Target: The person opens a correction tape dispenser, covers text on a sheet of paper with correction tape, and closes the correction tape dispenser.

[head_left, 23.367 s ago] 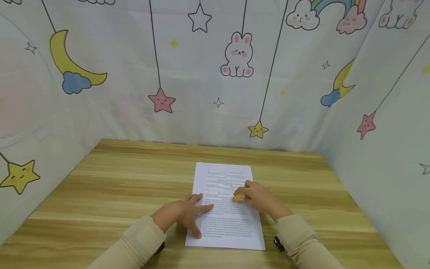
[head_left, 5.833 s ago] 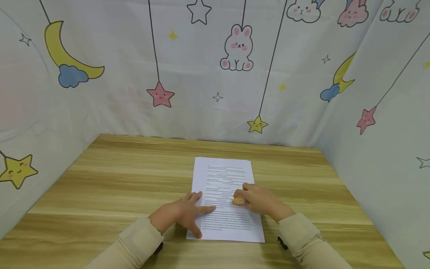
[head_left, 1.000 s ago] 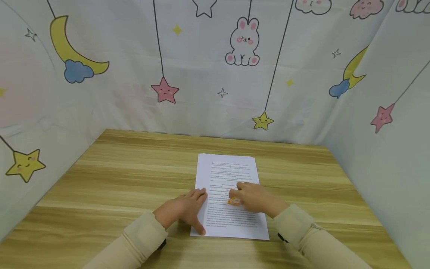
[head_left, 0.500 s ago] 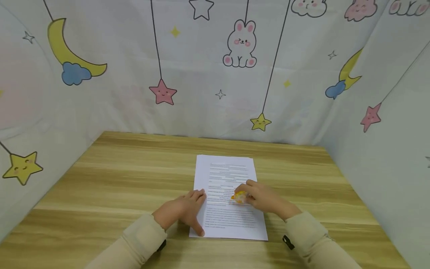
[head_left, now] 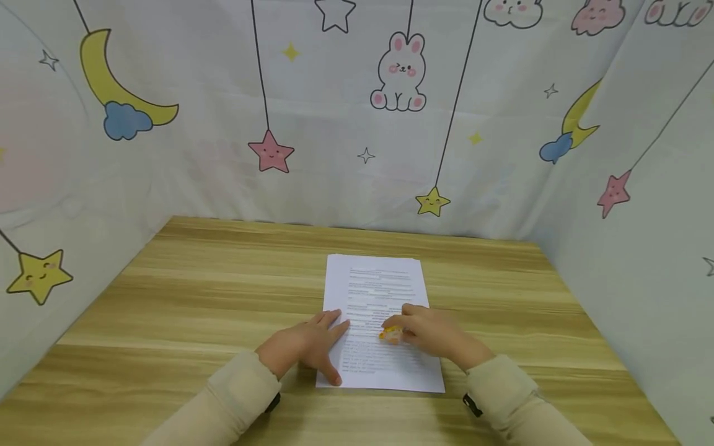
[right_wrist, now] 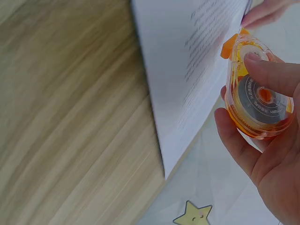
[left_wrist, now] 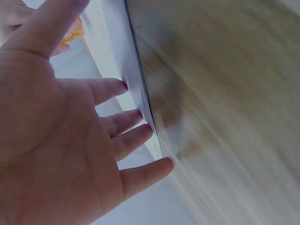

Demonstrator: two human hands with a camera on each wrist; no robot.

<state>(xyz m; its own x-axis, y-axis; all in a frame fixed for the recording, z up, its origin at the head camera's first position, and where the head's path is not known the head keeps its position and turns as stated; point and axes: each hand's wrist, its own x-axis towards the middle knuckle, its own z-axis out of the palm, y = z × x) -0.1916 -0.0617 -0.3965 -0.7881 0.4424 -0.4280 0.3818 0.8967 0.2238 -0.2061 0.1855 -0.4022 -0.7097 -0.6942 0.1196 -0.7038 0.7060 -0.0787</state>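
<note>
Right hand [head_left: 440, 337] pinched clear-orange plastic correction-tape dispenser [right_wrist: 258, 107], left hand [head_left: 304, 347], fingers spread, steadied white printed paper [head_left: 385, 367] under its fingertips; likely mid-correction, next stroke called for level contact.

Perhaps a home nook: cartoon cloth walls [head_left: 323, 198], wood-grain table [head_left: 234, 279].

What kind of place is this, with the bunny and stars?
Probably a little desk corner indoors: there's a wood-patterned table, printed paper lying on it, and pale hangings with cartoon pictures behind it and at both sides.
</note>
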